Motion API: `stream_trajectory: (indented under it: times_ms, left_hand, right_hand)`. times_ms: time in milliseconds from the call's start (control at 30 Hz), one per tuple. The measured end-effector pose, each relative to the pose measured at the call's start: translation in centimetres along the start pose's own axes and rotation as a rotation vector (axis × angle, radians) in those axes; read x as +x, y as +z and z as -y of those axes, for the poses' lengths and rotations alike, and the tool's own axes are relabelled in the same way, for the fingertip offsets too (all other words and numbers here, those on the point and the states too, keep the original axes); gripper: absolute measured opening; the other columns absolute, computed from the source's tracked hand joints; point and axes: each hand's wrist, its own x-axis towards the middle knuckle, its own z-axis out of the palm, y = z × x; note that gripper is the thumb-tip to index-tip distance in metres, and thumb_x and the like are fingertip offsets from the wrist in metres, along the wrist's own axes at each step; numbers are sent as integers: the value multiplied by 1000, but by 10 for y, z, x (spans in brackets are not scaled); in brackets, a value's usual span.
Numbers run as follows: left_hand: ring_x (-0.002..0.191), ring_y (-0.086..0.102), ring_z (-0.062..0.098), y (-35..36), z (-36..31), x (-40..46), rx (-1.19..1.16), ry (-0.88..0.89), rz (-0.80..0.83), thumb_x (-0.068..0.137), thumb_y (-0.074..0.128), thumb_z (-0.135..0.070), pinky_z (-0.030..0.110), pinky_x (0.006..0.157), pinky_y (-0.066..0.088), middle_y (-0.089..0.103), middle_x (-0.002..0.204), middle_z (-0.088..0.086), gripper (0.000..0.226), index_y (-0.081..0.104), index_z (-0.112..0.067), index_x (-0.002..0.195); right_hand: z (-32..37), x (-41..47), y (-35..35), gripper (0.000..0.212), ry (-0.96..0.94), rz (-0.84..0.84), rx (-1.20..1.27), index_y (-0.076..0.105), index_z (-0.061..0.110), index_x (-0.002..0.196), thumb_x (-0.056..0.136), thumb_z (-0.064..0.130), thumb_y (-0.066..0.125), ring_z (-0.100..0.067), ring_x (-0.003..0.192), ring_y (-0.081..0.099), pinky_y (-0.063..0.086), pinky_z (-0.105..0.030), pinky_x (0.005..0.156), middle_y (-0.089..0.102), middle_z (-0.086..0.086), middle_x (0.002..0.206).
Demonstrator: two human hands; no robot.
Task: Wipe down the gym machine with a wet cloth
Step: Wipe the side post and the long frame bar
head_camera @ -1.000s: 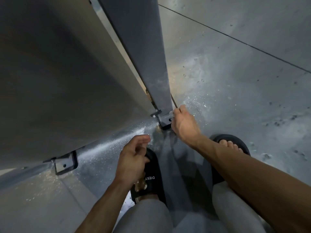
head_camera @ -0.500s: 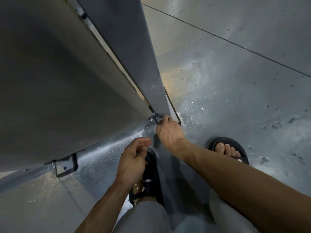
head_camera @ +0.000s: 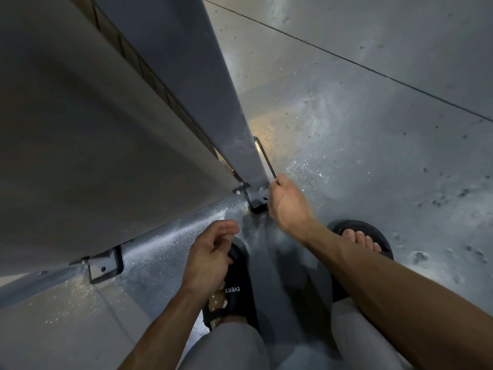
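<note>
From the head view, your right hand (head_camera: 289, 202) is down at the foot of the machine's grey post (head_camera: 213, 108), fingers curled tight by the foot bracket (head_camera: 254, 200); whether they pinch a cloth you can't tell, since no cloth shows. Your left hand (head_camera: 210, 259) hangs loosely curled and empty above your sandal (head_camera: 237, 284). The wet floor (head_camera: 360, 161) could make you slip, and the bracket's bolt could catch your knuckles

From my view, the machine's upright post (head_camera: 197, 84) rises toward 12 o'clock, its foot bracket (head_camera: 254, 198) on the floor (head_camera: 373, 129). My right hand (head_camera: 288, 206) touches that bracket at 1 o'clock; my left hand (head_camera: 210, 255) hovers over the left sandal (head_camera: 237, 287), with a second bracket (head_camera: 105, 265) at 9 o'clock.
</note>
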Motion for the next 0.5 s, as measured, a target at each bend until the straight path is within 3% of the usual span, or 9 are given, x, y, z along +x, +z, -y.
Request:
stream_trajectory:
  times_ms: [67, 133, 167, 233, 367, 433, 500]
  left_hand:
    - [108, 67, 5, -1, -1, 2, -37, -26, -6, 103, 51, -1, 32, 74, 58, 74, 108, -16, 38, 72, -33, 105]
    - [110, 67, 5, -2, -2, 4, -37, -36, -14, 103, 50, -1, 39, 82, 59, 74, 108, -16, 41, 72, -35, 103]
    - [110, 67, 3, -2, -2, 5, -16, -30, -15, 102, 50, 0, 40, 89, 58, 74, 108, -17, 41, 72, -35, 104]
    - [108, 67, 1, -3, -3, 4, 28, 2, -24, 101, 51, 0, 38, 99, 54, 74, 107, -19, 40, 72, -33, 106]
    - [106, 68, 1, -12, 2, 5, 55, 27, -59, 100, 54, 3, 34, 102, 52, 76, 104, -18, 40, 72, -33, 104]
    - [107, 68, 3, -15, 5, 6, 54, 20, -61, 100, 55, 3, 34, 102, 51, 76, 104, -17, 39, 71, -32, 105]
    - [108, 68, 3, -16, 4, 6, 46, 18, -59, 100, 55, 2, 33, 102, 51, 76, 104, -16, 39, 71, -33, 105]
  right_hand:
    - [11, 0, 15, 15, -9, 19, -10, 57, 25, 94, 96, 24, 43, -29, 75, 61, 51, -47, 67, 65, -7, 85]
    - [25, -5, 35, 21, -26, 157, 14, 63, 18, 109, 97, 20, 45, -37, 94, 64, 53, -49, 83, 65, -16, 109]
    - [32, -7, 45, 24, -14, 256, 38, 63, 15, 113, 97, 22, 46, -38, 101, 63, 53, -51, 89, 63, -19, 118]
    - [43, -13, 54, 21, -167, 390, -116, 62, 12, 115, 98, 19, 52, -34, 112, 59, 52, -46, 97, 58, -18, 127]
    - [34, -16, 40, 31, -323, 128, -106, 58, 6, 129, 100, 9, 48, -36, 110, 56, 49, -45, 88, 55, -17, 128]
    - [24, -14, 29, 29, -188, 42, -19, 63, 10, 125, 99, 14, 52, -32, 103, 61, 52, -41, 87, 58, -12, 124]
    - [22, -10, 22, 21, 29, -56, 269, 72, 13, 113, 96, 18, 61, -22, 90, 66, 55, -30, 85, 67, -6, 109]
